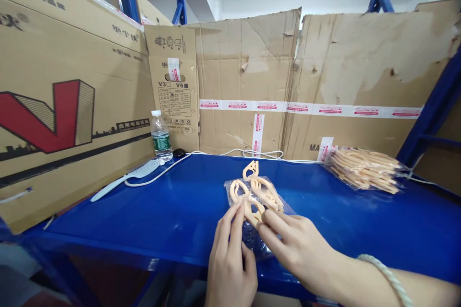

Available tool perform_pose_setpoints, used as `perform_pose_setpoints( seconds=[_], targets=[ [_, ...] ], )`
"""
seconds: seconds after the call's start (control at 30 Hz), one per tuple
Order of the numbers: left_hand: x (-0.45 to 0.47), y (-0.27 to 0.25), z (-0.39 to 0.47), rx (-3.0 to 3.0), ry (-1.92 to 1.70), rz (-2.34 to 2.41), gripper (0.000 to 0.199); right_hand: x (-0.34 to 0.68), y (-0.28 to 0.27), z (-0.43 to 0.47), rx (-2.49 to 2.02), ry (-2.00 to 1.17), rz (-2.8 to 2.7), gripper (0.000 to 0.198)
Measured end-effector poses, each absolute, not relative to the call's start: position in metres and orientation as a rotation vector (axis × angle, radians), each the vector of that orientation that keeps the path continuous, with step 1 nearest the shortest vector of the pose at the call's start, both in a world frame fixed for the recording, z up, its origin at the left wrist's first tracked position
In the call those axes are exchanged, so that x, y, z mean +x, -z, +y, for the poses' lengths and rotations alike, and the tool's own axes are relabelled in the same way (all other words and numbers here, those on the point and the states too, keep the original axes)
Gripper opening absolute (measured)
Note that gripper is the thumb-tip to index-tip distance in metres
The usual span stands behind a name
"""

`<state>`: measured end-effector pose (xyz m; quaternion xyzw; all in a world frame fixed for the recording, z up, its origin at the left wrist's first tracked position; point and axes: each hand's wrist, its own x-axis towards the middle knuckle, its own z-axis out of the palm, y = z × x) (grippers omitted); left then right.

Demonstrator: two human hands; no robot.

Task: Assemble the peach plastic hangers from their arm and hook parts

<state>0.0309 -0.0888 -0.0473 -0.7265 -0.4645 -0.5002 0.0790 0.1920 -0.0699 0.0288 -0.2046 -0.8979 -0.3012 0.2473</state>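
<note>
Bag of clear, crinkled plastic [258, 242]: from my remote seat, I judge it could tear if a hard pull catches it.
Beige looped plastic piece [249, 212]: it might slip if my fingertips press unevenly against that slick film; it lies between both hands, just ahead of them.
Left hand [232, 254]: fingertips touching the piece; I cannot tell whether they pinch.
Right hand [302, 242]: fingers curled, apparently grasping its near end.

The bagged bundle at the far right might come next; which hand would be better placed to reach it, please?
Probably the right hand: it is nearer the bundle, while the left hand sits farther away.
</note>
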Motion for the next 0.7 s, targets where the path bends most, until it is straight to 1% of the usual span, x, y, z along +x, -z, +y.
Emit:
perform_pose_setpoints(
  seconds=[0.1,0.17,0.27,0.4,0.43,0.47,0.53,0.6,0.7],
  targets=[
    [0.031,0.048,-0.089,-2.159,1.502,-1.383,0.064,0.183,-0.016,-0.05,-0.609,0.859,-2.478,0.013],
    [0.031,0.047,-0.089,-2.149,1.506,-1.387,0.064,0.179,-0.009,-0.04,-0.638,0.857,-2.506,0.009],
    [0.03,0.048,-0.089,-2.147,1.5,-1.382,0.065,0.179,-0.01,-0.037,-0.609,0.744,-2.583,0.019],
    [0.031,0.048,-0.09,-2.169,1.49,-1.375,0.066,0.192,-0.039,-0.041,-0.612,0.27,-2.568,0.027],
    [0.031,0.048,-0.09,-2.167,1.493,-1.378,0.066,0.197,-0.048,-0.036,-0.606,0.228,-2.503,0.027],
    [0.032,0.047,-0.09,-2.161,1.497,-1.385,0.066,0.201,-0.056,-0.027,-0.621,0.251,-2.428,0.028],
    [0.033,0.046,-0.091,-2.15,1.501,-1.404,0.065,0.209,-0.065,0.002,-0.812,0.335,-2.426,0.034],
    [0.034,0.045,-0.092,-2.161,1.501,-1.408,0.066,0.213,-0.064,0.042,-0.896,0.318,-2.48,0.041],
    [0.035,0.045,-0.092,-2.172,1.522,-1.411,0.067,0.212,-0.054,0.103,-0.9,0.248,-2.673,0.052]
  ],
)
